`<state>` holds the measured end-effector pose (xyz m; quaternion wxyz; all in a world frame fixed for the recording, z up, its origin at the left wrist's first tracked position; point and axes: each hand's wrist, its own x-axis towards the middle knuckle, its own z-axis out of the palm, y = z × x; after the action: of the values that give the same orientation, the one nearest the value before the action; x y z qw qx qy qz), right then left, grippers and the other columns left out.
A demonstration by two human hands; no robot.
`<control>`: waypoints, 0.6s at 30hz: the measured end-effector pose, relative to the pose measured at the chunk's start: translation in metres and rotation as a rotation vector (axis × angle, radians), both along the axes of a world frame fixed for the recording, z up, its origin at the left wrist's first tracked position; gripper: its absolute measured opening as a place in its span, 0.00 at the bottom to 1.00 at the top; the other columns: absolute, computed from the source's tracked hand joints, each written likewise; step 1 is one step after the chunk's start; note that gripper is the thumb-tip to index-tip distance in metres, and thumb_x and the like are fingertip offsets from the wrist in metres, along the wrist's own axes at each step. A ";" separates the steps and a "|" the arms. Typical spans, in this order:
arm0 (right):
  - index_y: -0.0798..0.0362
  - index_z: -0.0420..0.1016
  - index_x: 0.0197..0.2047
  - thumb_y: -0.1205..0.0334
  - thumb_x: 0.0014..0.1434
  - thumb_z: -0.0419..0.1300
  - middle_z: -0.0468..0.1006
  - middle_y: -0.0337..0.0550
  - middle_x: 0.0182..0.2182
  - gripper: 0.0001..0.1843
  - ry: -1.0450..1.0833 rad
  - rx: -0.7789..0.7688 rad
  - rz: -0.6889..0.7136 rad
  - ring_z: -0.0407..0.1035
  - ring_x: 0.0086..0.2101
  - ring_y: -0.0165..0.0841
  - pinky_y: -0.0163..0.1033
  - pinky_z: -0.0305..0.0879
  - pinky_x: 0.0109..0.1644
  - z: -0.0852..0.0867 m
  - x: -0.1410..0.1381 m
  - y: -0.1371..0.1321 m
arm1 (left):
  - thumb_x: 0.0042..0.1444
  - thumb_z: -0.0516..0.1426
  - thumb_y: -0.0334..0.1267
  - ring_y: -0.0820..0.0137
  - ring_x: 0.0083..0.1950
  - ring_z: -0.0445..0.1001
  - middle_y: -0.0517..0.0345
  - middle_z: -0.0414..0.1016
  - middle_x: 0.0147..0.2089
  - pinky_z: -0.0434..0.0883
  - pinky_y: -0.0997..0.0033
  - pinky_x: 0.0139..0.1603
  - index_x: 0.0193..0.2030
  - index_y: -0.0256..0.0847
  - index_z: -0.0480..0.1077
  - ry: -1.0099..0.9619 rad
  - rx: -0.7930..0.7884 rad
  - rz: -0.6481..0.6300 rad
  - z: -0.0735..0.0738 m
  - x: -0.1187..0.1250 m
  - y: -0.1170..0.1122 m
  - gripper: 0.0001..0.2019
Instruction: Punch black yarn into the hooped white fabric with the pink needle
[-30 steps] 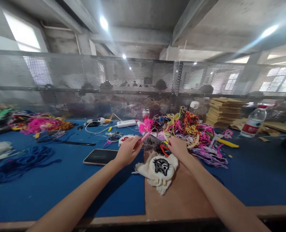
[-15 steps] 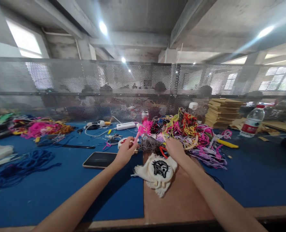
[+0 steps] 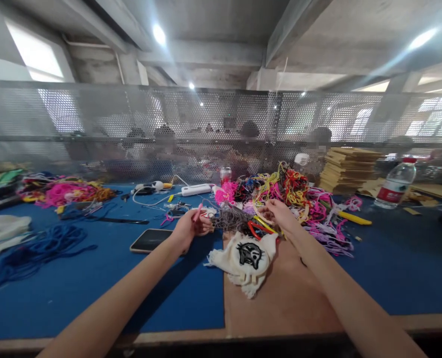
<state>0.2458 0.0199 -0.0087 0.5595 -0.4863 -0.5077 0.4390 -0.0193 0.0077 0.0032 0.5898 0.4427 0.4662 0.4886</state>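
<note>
My left hand (image 3: pixel 188 229) is closed round a thin pink tool (image 3: pixel 197 213), just left of a grey yarn tuft (image 3: pixel 231 219). My right hand (image 3: pixel 278 215) reaches into the heap of coloured yarn (image 3: pixel 291 194), fingers pinched on a strand there. Between my forearms, a cream cloth in a round hoop (image 3: pixel 248 255) with a black embroidered figure lies on the brown board (image 3: pixel 280 303). Red-handled scissors (image 3: pixel 256 229) lie beside my right hand.
A dark phone (image 3: pixel 150 239) lies on the blue table cover (image 3: pixel 75 283) left of my left hand. Blue yarn (image 3: pixel 34 246) and pink yarn (image 3: pixel 62 193) sit far left. A white power strip (image 3: pixel 195 189), stacked cardboard (image 3: pixel 348 169), a water bottle (image 3: pixel 395 184). Perforated metal screen (image 3: pixel 131 129) behind, with people beyond.
My right hand has lifted off the hoop's edge and moved up and right into the yarn heap. My left hand shifted slightly, the pink tool now tilted more upright.
</note>
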 end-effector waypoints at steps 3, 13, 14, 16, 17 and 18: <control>0.53 0.61 0.28 0.65 0.56 0.51 0.74 0.38 0.22 0.06 0.123 -0.065 0.014 0.67 0.21 0.25 0.30 0.64 0.26 -0.002 -0.004 -0.002 | 0.54 0.44 0.36 0.70 0.22 0.72 0.56 0.72 0.21 0.69 0.73 0.26 0.36 0.36 0.62 0.011 0.044 0.024 0.005 0.003 -0.004 0.09; 0.53 0.65 0.31 0.68 0.56 0.52 0.77 0.39 0.25 0.03 0.229 -0.135 0.116 0.72 0.25 0.25 0.28 0.68 0.30 0.007 -0.013 -0.010 | 0.60 0.41 0.39 0.66 0.37 0.69 0.54 0.70 0.36 0.64 0.67 0.38 0.40 0.40 0.62 1.046 0.829 0.026 -0.012 0.000 0.000 0.11; 0.53 0.63 0.30 0.68 0.56 0.53 0.77 0.39 0.25 0.03 0.214 -0.134 0.120 0.72 0.25 0.25 0.29 0.68 0.29 0.007 -0.016 -0.012 | 0.61 0.40 0.39 0.66 0.38 0.69 0.53 0.69 0.36 0.63 0.67 0.39 0.40 0.40 0.62 1.077 0.845 -0.001 -0.012 0.000 0.000 0.12; 0.52 0.60 0.30 0.67 0.54 0.54 0.78 0.39 0.24 0.05 0.183 -0.135 0.127 0.73 0.25 0.27 0.30 0.68 0.28 0.006 -0.022 -0.014 | 0.61 0.39 0.39 0.66 0.38 0.68 0.53 0.69 0.38 0.63 0.67 0.39 0.42 0.39 0.61 1.102 0.861 -0.042 -0.011 0.002 -0.002 0.13; 0.52 0.59 0.30 0.67 0.54 0.54 0.77 0.38 0.24 0.05 0.168 -0.129 0.127 0.73 0.25 0.28 0.30 0.68 0.27 0.004 -0.025 -0.015 | 0.62 0.38 0.39 0.67 0.38 0.68 0.53 0.69 0.38 0.62 0.68 0.38 0.43 0.39 0.61 1.126 0.879 -0.060 -0.010 0.003 -0.004 0.13; 0.51 0.58 0.31 0.66 0.54 0.54 0.77 0.38 0.24 0.06 0.140 -0.100 0.122 0.73 0.25 0.28 0.31 0.68 0.27 0.002 -0.027 -0.016 | 0.62 0.38 0.39 0.67 0.38 0.68 0.53 0.69 0.38 0.62 0.69 0.38 0.43 0.39 0.61 1.154 0.899 -0.074 -0.008 0.003 -0.006 0.14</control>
<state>0.2185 0.0044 -0.0068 0.5408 -0.4500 -0.4735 0.5300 -0.0159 0.0013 -0.0051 0.0279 0.8444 0.4421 0.3012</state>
